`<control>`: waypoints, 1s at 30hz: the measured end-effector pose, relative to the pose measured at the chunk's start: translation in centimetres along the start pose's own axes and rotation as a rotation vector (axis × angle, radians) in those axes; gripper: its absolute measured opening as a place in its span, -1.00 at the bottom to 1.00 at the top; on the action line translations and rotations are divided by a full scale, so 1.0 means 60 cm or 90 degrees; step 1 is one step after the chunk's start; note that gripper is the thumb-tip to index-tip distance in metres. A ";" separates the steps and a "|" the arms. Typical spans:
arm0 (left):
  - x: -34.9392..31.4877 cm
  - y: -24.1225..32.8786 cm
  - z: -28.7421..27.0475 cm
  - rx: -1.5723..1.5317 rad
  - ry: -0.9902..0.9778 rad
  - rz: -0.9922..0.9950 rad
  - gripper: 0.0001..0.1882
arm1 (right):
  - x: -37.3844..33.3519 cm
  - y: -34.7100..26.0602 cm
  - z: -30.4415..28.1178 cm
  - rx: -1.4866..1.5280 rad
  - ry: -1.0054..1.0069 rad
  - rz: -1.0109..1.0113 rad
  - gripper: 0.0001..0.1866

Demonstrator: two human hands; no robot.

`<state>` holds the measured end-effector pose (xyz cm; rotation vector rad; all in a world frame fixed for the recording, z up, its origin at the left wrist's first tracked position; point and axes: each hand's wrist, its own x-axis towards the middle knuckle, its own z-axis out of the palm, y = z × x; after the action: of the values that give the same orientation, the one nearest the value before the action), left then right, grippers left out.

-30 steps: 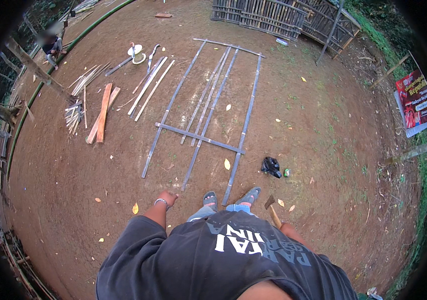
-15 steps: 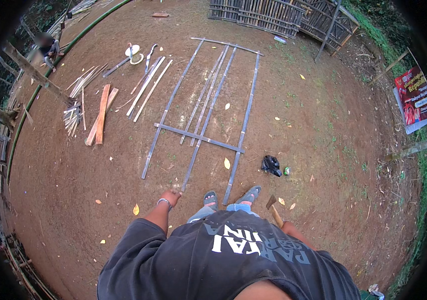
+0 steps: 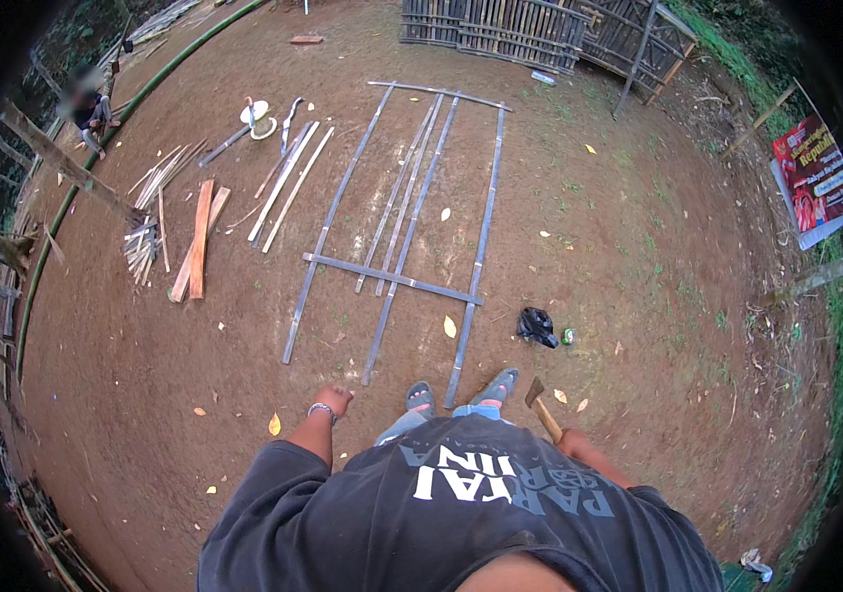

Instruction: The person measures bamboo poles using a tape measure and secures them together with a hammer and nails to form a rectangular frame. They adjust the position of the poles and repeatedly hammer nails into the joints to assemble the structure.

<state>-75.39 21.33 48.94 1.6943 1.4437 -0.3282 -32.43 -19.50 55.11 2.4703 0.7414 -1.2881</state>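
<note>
My right hand (image 3: pixel 571 444) is closed round the wooden handle of a hatchet (image 3: pixel 546 414), its dark head pointing away from me. My left hand (image 3: pixel 334 400), with a bracelet at the wrist, hangs with curled fingers; whether anything is in them does not show. Just beyond my feet, a frame of long dark bamboo strips (image 3: pixel 425 187) lies on the soil. One crosspiece (image 3: pixel 392 279) lies across the strips nearer me, and another crosspiece (image 3: pixel 441 94) spans their far ends. The near end of the middle strip lies close to my left hand.
Left of the frame lie reddish boards (image 3: pixel 202 242), pale slats (image 3: pixel 288 187) and a bundle of thin sticks (image 3: pixel 150 217). A black plastic bag (image 3: pixel 537 328) and a green can (image 3: pixel 568 336) sit to the right. Far left, a person (image 3: pixel 94 109) sits by a long green pole (image 3: pixel 145 94). A bamboo fence panel (image 3: pixel 495 30) stands at the back.
The view has shifted slightly, so the ground and the frame sit a little differently in it. The hatchet stays in my right hand, and the bamboo strips lie as before.
</note>
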 end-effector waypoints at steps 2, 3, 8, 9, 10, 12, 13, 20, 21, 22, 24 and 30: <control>0.001 -0.011 -0.002 0.015 -0.024 0.015 -0.57 | 0.009 0.004 0.009 -0.005 -0.008 -0.009 -0.57; 0.004 -0.009 0.001 0.036 -0.035 0.033 -0.57 | 0.021 0.018 0.019 -0.014 -0.007 -0.007 -0.56; 0.007 -0.015 0.004 0.047 -0.042 -0.009 -0.54 | 0.032 0.022 0.029 -0.030 -0.007 0.004 -0.60; -0.001 -0.003 -0.002 0.050 -0.048 -0.010 -0.54 | 0.016 0.010 0.019 -0.025 -0.008 0.003 -0.61; -0.005 0.004 -0.005 0.052 -0.055 -0.010 -0.54 | 0.006 0.004 0.014 -0.020 -0.009 0.002 -0.63; -0.005 0.009 -0.004 0.058 -0.046 0.004 -0.54 | 0.003 0.006 0.015 -0.016 -0.018 -0.002 -0.66; -0.005 0.011 -0.005 0.061 -0.040 0.011 -0.54 | 0.001 0.006 0.014 -0.014 -0.021 -0.004 -0.67; 0.015 -0.008 0.005 -0.039 -0.020 -0.004 -0.56 | -0.027 -0.025 -0.008 0.039 -0.068 0.035 -0.66; 0.017 -0.007 0.008 -0.037 -0.017 0.000 -0.56 | -0.032 -0.024 -0.012 0.062 -0.082 0.043 -0.60; 0.019 -0.007 0.011 -0.035 -0.015 0.004 -0.56 | -0.034 -0.023 -0.012 0.085 -0.097 0.051 -0.54; 0.026 -0.012 0.015 -0.010 -0.019 0.012 -0.56 | -0.029 -0.016 -0.003 0.066 -0.084 0.045 -0.54; 0.043 -0.040 0.025 -0.003 -0.024 0.018 -0.58 | -0.007 -0.009 0.007 0.002 -0.084 0.026 -0.55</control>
<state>-76.30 21.88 45.28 1.6948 1.3904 -0.3403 -33.18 -19.37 55.22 2.3626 0.6534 -1.4228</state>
